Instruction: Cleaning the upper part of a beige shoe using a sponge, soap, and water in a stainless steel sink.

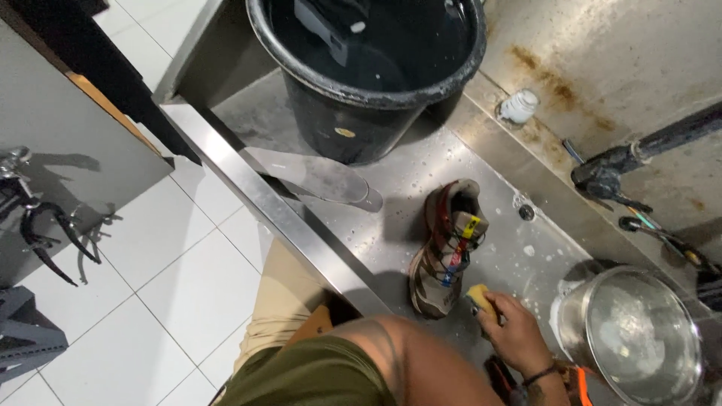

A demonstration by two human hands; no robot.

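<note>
Soap suds and water film the steel sink basin (391, 188), and that wet surface decides how everything in it will handle. Your shoe (447, 244) lies near the middle of the basin, toe toward you, between the black bucket (368, 83) of dark water at the far end and the shiny metal pot (632, 338) at your right. A separate insole (320, 177) rests flat just beside the bucket.

Your right hand (515, 334) is at the shoe's toe, fingers curled tight around a yellow sponge (480, 299) and pressing it against the toe cap. Your left hand is out of the picture, so you cannot tell whether it is open or closed.

The shoe looks like a soft fabric trainer with a rubbery sole: light when dry, probably heavier and floppy now that it is soaked. On slick steel it will likely slide away under any push. The firmest places to hold it would be the heel or the collar opening, with fingers inside. The laces and mesh give way under a squeeze. The sponge is soft and soapy, so keep a full-hand grip on it.

A drain hole (526, 213) sits just beyond the shoe, and a black tap (609, 177) reaches in from the back wall.
</note>
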